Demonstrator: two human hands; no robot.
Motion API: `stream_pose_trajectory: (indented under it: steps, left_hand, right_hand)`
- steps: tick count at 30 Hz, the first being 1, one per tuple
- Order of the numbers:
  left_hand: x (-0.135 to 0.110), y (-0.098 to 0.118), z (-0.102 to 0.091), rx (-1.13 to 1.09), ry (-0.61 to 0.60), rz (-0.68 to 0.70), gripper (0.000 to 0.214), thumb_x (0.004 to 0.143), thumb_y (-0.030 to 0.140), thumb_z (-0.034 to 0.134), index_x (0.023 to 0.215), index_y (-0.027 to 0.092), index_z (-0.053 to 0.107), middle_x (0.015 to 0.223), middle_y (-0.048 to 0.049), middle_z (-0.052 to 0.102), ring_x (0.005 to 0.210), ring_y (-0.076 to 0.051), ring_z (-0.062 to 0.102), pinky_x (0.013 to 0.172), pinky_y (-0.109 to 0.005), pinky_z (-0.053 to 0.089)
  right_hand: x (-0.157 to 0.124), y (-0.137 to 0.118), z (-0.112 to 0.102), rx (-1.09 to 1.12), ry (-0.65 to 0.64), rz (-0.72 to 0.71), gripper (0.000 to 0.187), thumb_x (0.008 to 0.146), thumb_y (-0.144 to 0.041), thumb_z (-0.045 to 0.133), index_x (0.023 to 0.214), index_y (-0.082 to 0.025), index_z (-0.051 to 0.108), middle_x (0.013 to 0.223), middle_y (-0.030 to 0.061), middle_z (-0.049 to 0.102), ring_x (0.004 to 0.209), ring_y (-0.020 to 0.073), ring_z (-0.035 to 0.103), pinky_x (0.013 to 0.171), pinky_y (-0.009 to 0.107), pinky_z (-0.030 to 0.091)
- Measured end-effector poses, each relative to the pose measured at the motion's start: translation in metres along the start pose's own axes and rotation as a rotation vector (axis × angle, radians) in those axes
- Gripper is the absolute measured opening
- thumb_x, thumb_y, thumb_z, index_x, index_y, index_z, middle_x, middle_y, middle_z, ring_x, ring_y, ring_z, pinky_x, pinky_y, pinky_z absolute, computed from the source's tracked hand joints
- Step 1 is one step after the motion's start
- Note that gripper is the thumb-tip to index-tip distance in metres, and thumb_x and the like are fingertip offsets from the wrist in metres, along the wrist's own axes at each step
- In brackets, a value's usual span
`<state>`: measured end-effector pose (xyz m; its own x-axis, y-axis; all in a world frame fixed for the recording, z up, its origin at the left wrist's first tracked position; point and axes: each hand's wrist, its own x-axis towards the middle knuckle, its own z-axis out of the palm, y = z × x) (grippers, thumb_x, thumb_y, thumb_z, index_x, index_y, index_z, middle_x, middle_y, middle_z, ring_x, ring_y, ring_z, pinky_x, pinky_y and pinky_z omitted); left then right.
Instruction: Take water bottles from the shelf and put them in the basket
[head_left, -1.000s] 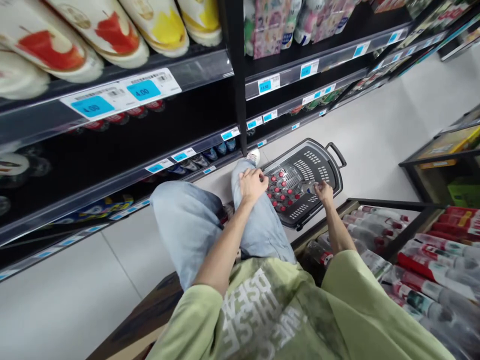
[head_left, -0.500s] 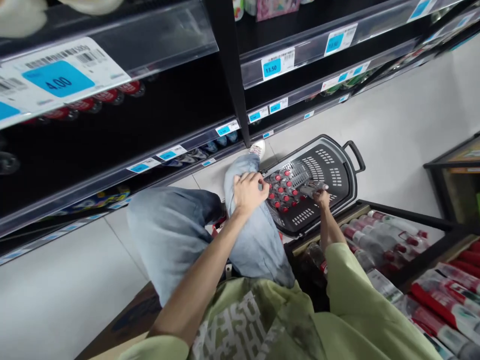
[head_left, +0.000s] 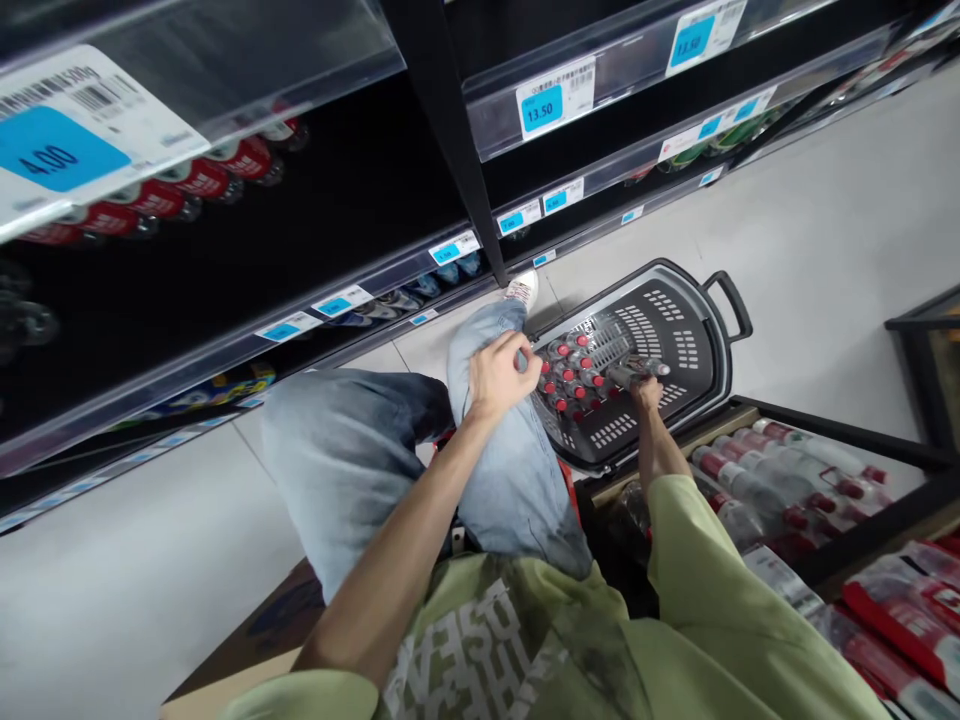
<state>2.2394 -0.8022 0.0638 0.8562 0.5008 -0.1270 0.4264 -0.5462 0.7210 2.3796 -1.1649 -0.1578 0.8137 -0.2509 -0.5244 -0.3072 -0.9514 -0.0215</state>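
Note:
My right hand (head_left: 648,396) is closed around a clear plastic bottle (head_left: 622,376), tilted nearly flat over the black shopping basket (head_left: 694,348). Its pale end points toward the basket's handle side. Left of that hand, several clear bottles with red caps (head_left: 570,376) stand close together inside the basket. On my jeans knee (head_left: 480,340) rests my left hand (head_left: 501,374), its fingers curled and the thumb bent in to form a ring. Nothing shows inside that ring except the jeans behind it.
Dark shelves (head_left: 330,250) with blue price labels run along the left and top. At the right, a black-framed rack (head_left: 840,425) holds several lying bottles with red labels. Pale floor tiles (head_left: 817,260) lie beyond the basket. A brown box (head_left: 247,640) is below left.
The whole view has shifted slightly, so the basket and rack appear farther right. My right hand still grips the bottle over the basket, and my left hand stays on the knee.

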Motion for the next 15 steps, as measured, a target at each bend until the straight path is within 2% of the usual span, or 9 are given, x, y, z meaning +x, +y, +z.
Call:
stream_pose_trajectory:
  steps: [7,11,15]
  left_hand:
    - [0.001,-0.002,0.001,-0.019,0.002,0.022,0.014,0.088,0.018,0.068,0.077,0.024,0.060,0.079,-0.0027,0.067,0.071,-0.021,0.061,0.072,-0.036,0.043]
    - [0.001,-0.002,0.003,-0.027,0.001,0.026,0.013,0.087,0.019,0.068,0.077,0.024,0.061,0.079,-0.0028,0.068,0.071,-0.022,0.062,0.072,-0.035,0.044]
    - [0.000,-0.002,0.004,-0.034,0.001,0.033,0.013,0.087,0.020,0.067,0.077,0.024,0.061,0.079,-0.0028,0.069,0.070,-0.021,0.061,0.072,-0.035,0.044]
  right_hand:
    - [0.002,-0.005,-0.009,0.019,0.009,-0.011,0.045,0.091,-0.014,0.063,0.130,-0.001,0.081,0.121,0.0298,0.081,0.119,0.0391,0.080,0.110,0.042,0.060]
    - [0.000,-0.005,-0.016,0.025,-0.014,-0.041,0.042,0.091,-0.017,0.067,0.127,-0.003,0.081,0.121,0.0288,0.082,0.121,0.0390,0.079,0.108,0.040,0.060]
    - [-0.003,-0.005,-0.018,0.018,-0.042,-0.032,0.036,0.094,-0.022,0.070,0.122,0.000,0.079,0.115,0.0327,0.081,0.122,0.0430,0.079,0.107,0.043,0.061]
